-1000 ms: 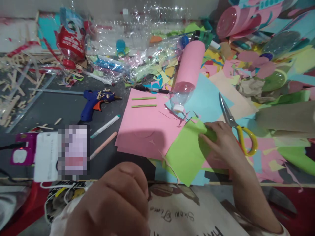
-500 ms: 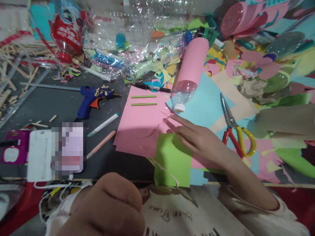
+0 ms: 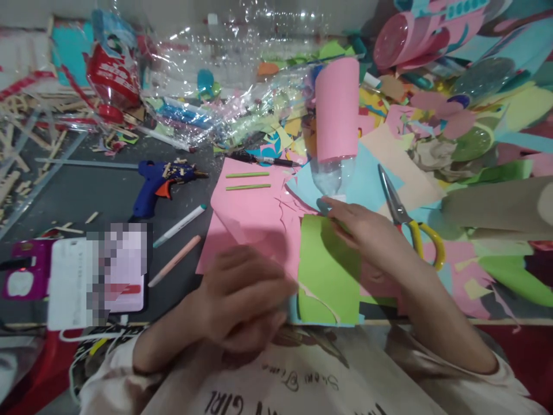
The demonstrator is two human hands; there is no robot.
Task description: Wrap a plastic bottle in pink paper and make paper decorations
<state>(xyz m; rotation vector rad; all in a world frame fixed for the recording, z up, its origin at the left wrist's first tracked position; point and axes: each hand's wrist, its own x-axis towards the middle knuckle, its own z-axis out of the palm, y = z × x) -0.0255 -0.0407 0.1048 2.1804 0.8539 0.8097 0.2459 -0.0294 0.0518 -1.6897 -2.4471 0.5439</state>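
Note:
My right hand (image 3: 360,233) reaches over a green paper sheet (image 3: 330,262), fingers closed at the white-capped neck of a clear plastic bottle (image 3: 338,109) wrapped in pink paper. A small dark teal piece (image 3: 322,204) shows by its fingertips. Blurred by motion, my left hand (image 3: 244,294) is curled in above the near edge of a pink paper sheet (image 3: 233,213); anything inside it is hidden. Two thin green strips (image 3: 247,181) lie side by side on the pink sheet. Scissors (image 3: 408,216) with red and yellow handles lie beside my right forearm.
A blue glue gun (image 3: 151,187), a green-tipped marker (image 3: 180,225) and a peach marker (image 3: 174,260) lie left of the paper. Further left is a phone (image 3: 129,265). Behind are a crumpled clear plastic bag (image 3: 242,75), paper scraps and a red-labelled bottle (image 3: 113,75).
My left hand has moved away from the camera, forward and right over the paper. My right hand has come to the bottle's neck; the bottle has swung round, and the green sheet has shifted right.

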